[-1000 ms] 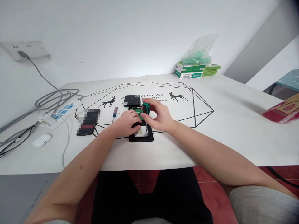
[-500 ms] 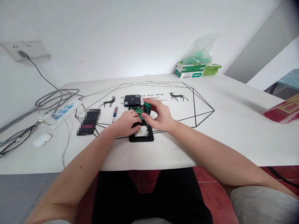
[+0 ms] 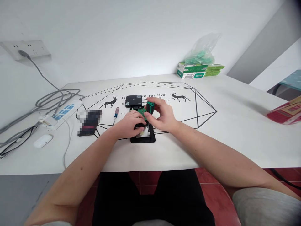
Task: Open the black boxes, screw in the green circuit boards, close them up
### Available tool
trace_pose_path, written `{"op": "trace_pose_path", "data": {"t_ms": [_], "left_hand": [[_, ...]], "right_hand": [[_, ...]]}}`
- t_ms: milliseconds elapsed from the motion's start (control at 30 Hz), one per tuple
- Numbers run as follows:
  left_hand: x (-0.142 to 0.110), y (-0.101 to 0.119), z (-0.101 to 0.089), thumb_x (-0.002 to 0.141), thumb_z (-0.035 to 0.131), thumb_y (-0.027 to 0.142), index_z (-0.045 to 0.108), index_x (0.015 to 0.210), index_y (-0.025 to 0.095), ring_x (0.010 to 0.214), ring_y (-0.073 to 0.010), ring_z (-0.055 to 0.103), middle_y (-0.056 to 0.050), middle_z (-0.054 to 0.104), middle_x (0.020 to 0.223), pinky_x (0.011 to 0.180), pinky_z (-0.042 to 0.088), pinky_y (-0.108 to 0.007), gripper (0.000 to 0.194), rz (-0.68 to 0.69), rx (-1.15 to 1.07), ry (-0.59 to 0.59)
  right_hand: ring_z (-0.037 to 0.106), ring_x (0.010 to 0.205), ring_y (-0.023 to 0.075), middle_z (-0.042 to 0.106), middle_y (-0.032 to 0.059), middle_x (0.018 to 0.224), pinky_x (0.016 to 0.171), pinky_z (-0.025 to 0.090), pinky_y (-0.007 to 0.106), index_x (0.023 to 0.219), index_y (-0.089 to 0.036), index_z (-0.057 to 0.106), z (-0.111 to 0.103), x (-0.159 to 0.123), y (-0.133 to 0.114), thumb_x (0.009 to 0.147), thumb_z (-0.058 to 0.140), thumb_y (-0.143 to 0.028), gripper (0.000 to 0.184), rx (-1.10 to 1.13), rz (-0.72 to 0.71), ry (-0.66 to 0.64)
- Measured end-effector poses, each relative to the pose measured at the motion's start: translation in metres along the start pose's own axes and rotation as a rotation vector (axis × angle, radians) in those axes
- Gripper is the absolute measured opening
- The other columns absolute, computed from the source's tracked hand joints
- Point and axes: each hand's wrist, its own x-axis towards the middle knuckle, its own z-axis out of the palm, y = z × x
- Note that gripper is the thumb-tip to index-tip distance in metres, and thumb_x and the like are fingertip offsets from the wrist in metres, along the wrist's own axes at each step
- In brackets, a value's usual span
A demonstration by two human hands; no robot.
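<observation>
My right hand is closed round the green-and-black handle of a screwdriver, held upright. Its shaft points down at the right edge of a silver metal plate. That plate sits in an opened black plastic casing, lying flat on the table. My left hand bends over the casing from the left, its thumb on the plate and its fingers beside a green circuit board. Both hands partly cover the board. Just behind it lies a black box-shaped lid with small stickers.
A second screwdriver lies left of the casing, beside a dark, partly pixelated object. Farther left are a power strip, cables and a white earbud case. Green boxes stand at the back; a red package is at right.
The screwdriver handle and my right hand have shifted slightly right, and the handle tilts a little differently. My left hand stays on the casing, its thumb slightly farther right.
</observation>
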Motion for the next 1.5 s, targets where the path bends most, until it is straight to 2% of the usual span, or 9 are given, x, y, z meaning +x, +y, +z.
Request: {"op": "trace_pose_path", "data": {"t_ms": [367, 500, 667, 867, 967, 1200, 1500], "left_hand": [[0.011, 0.005, 0.011, 0.094, 0.074, 0.029, 0.079, 0.1, 0.024, 0.122, -0.031, 0.06, -0.008, 0.074, 0.115, 0.117, 0.045, -0.052, 0.009, 0.009, -0.12, 0.005], [0.015, 0.004, 0.015, 0.098, 0.072, 0.031, 0.077, 0.093, 0.023, 0.12, -0.0292, 0.062, -0.008, 0.073, 0.114, 0.115, 0.047, -0.049, 0.011, 0.015, -0.159, 0.02], [0.015, 0.002, 0.014, 0.099, 0.071, 0.027, 0.076, 0.092, 0.023, 0.12, -0.0283, 0.062, -0.008, 0.073, 0.114, 0.116, 0.048, -0.049, 0.009, 0.018, -0.205, 0.014], [0.015, 0.003, 0.011, 0.099, 0.07, 0.026, 0.076, 0.092, 0.024, 0.123, -0.0286, 0.061, -0.007, 0.075, 0.113, 0.116, 0.049, -0.051, 0.009, -0.027, -0.267, -0.008], [0.015, 0.005, 0.012, 0.097, 0.072, 0.025, 0.076, 0.092, 0.024, 0.125, -0.0287, 0.061, -0.007, 0.075, 0.114, 0.116, 0.05, -0.051, 0.007, -0.043, -0.28, -0.016], [0.017, 0.008, 0.016, 0.095, 0.073, 0.024, 0.078, 0.092, 0.023, 0.119, -0.0297, 0.065, -0.007, 0.076, 0.111, 0.106, 0.055, -0.051, 0.006, -0.093, -0.258, -0.055], [0.015, 0.007, 0.013, 0.098, 0.066, 0.025, 0.08, 0.103, 0.022, 0.117, -0.0303, 0.068, -0.007, 0.079, 0.111, 0.108, 0.056, -0.053, 0.015, -0.119, -0.288, -0.142]], "right_hand": [[0.08, 0.096, 0.0214, 0.074, 0.0108, 0.132, 0.082, 0.071, 0.04, 0.151, -0.031, 0.051, -0.003, 0.006, -0.001, 0.101, 0.07, -0.037, 0.054, 0.035, -0.018, 0.099], [0.081, 0.098, 0.0214, 0.073, 0.0108, 0.134, 0.084, 0.072, 0.039, 0.151, -0.031, 0.05, -0.003, 0.008, -0.002, 0.101, 0.07, -0.036, 0.054, 0.042, -0.028, 0.129], [0.081, 0.096, 0.0206, 0.072, 0.0104, 0.135, 0.079, 0.072, 0.037, 0.151, -0.032, 0.05, -0.003, 0.009, -0.004, 0.102, 0.069, -0.036, 0.053, 0.021, -0.055, 0.144], [0.081, 0.096, 0.0225, 0.071, 0.0107, 0.135, 0.079, 0.072, 0.04, 0.15, -0.033, 0.05, -0.002, 0.009, -0.004, 0.101, 0.068, -0.042, 0.053, 0.024, 0.005, 0.156], [0.08, 0.096, 0.0216, 0.071, 0.0103, 0.135, 0.081, 0.071, 0.04, 0.15, -0.032, 0.05, -0.003, 0.008, -0.004, 0.101, 0.068, -0.043, 0.053, 0.04, 0.019, 0.128], [0.078, 0.094, 0.022, 0.073, 0.0105, 0.132, 0.082, 0.071, 0.043, 0.149, -0.03, 0.052, -0.004, 0.01, -0.004, 0.102, 0.069, -0.045, 0.052, 0.011, -0.014, -0.042], [0.078, 0.1, 0.0236, 0.071, 0.0125, 0.135, 0.081, 0.07, 0.042, 0.148, -0.028, 0.051, -0.002, 0.009, -0.002, 0.103, 0.067, -0.045, 0.05, 0.028, -0.014, -0.1]]}}
